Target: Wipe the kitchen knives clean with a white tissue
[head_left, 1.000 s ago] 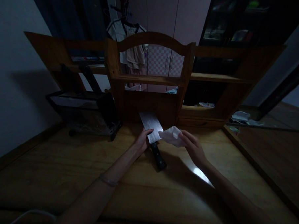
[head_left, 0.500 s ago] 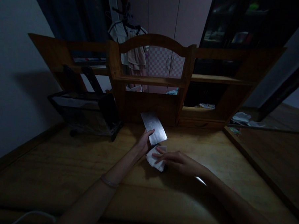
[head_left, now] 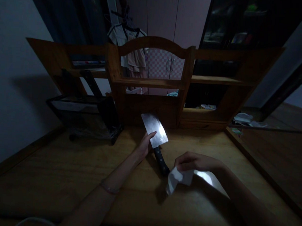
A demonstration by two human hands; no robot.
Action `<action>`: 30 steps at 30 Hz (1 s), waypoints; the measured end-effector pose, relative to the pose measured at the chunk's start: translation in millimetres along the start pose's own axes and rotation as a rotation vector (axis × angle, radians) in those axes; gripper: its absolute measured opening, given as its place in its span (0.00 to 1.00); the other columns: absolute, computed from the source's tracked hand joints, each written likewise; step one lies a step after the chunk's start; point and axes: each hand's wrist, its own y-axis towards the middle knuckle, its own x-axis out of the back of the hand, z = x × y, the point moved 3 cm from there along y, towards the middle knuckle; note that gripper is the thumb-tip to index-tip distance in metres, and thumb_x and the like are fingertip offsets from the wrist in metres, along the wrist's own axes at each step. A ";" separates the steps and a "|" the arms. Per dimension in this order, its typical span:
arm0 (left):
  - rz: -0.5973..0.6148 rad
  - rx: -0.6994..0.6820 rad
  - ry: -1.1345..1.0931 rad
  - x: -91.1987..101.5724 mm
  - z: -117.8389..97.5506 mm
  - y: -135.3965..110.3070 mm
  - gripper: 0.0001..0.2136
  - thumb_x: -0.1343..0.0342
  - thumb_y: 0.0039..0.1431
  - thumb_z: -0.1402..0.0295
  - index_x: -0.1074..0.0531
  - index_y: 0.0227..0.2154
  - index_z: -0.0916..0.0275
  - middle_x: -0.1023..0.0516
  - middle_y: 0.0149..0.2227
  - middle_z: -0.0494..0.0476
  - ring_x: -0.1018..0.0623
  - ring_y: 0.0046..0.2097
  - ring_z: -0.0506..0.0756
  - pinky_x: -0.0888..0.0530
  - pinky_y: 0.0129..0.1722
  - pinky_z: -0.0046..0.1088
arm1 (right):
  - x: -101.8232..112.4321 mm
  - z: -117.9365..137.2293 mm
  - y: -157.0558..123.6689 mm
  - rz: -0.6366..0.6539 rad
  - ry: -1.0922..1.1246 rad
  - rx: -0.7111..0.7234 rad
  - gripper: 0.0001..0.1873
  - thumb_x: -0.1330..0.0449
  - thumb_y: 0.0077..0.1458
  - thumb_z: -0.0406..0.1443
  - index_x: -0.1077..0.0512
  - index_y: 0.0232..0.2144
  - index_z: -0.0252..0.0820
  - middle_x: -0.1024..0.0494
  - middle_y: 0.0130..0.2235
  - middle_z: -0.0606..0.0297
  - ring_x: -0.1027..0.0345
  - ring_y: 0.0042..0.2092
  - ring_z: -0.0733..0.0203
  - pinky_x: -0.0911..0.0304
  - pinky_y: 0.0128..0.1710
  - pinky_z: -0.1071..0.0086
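Note:
My left hand [head_left: 145,145] grips a cleaver [head_left: 155,127] by its broad metal blade, thumb lying on the upper face and the other fingers hidden behind it. The black riveted handle [head_left: 160,161] points down toward me and to the right. Just right of the handle's end, my right hand [head_left: 189,161] pinches a white tissue [head_left: 180,177], which hangs loosely below the fingers, apart from the cleaver. Both hands are above the wooden desk [head_left: 134,190].
A dark knife holder [head_left: 83,116] stands at the left, a black-handled knife [head_left: 91,83] upright in it. Behind runs a wooden shelf unit [head_left: 152,83] with a drawer [head_left: 201,125]. A white cable [head_left: 28,220] lies at the lower left.
My right hand has lifted the tissue off the cleaver's handle and moved right and toward me, uncovering the black handle. My left hand keeps its hold on the blade.

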 end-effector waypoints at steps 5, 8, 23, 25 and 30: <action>-0.028 -0.033 0.082 -1.8 2.3 -1.4 0.21 0.37 0.50 0.62 0.28 0.46 0.65 0.21 0.42 0.61 0.21 0.40 0.57 0.26 0.42 0.33 | 22.5 -6.6 3.1 -0.707 0.212 0.190 0.12 0.43 0.59 0.43 0.27 0.38 0.41 0.25 0.35 0.65 0.32 0.35 0.62 0.39 0.32 0.73; -0.015 -0.065 0.122 -5.1 0.4 -2.7 0.21 0.38 0.51 0.60 0.26 0.45 0.67 0.22 0.45 0.63 0.23 0.46 0.61 0.30 0.49 0.35 | 16.0 2.4 6.7 -0.901 0.073 0.324 0.12 0.45 0.61 0.42 0.27 0.44 0.45 0.25 0.44 0.65 0.32 0.46 0.57 0.38 0.46 0.69; 0.035 0.027 -0.042 -21.6 -6.5 -16.3 0.20 0.40 0.54 0.58 0.26 0.45 0.67 0.21 0.41 0.62 0.21 0.40 0.57 0.26 0.36 0.27 | -33.6 13.1 20.1 -0.272 -0.292 0.290 0.18 0.50 0.65 0.40 0.32 0.55 0.50 0.34 0.59 0.64 0.43 0.61 0.53 0.45 0.58 0.59; -0.047 0.004 -0.021 -17.2 -4.9 -15.4 0.19 0.38 0.52 0.59 0.27 0.44 0.64 0.21 0.38 0.59 0.21 0.36 0.54 0.27 0.33 0.25 | -30.2 13.2 17.0 -0.213 -0.243 0.263 0.17 0.48 0.64 0.41 0.29 0.53 0.48 0.30 0.57 0.63 0.39 0.59 0.52 0.43 0.56 0.60; -0.121 -0.013 -0.050 -11.2 -0.8 -8.6 0.18 0.33 0.47 0.65 0.28 0.41 0.63 0.21 0.37 0.56 0.23 0.33 0.51 0.26 0.33 0.24 | -18.8 11.0 7.7 -0.032 -0.011 0.118 0.14 0.43 0.58 0.41 0.22 0.38 0.40 0.20 0.39 0.62 0.29 0.46 0.53 0.40 0.50 0.62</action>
